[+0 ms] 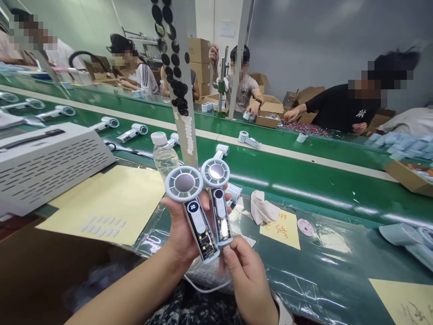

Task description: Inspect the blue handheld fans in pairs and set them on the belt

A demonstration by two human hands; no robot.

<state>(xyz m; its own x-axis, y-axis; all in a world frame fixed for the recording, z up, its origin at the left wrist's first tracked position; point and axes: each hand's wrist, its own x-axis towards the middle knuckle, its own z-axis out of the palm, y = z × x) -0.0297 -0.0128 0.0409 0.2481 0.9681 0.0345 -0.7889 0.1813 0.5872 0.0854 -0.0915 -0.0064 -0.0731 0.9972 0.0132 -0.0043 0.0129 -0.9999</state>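
Observation:
My left hand [181, 225] is closed around two light-blue handheld fans held side by side, with round grilles at the top. The left fan [199, 225] shows a lit "20" on its round display, and circuit parts show through its clear handle. On the right fan [221, 216] the display is dark. At the bottom end of that right fan, my right hand [245, 271] pinches the end of a white cable [209, 290], which loops below both hands. The fingers hide most of the cable's end.
A water bottle [165, 153] stands behind the fans. At left are a vented white box [50, 162] and a yellow sheet [111, 203]. A crumpled white cloth [262, 207] lies at right. Several fans lie along the green conveyor [304, 176]; co-workers sit beyond, past a metal post [189, 135].

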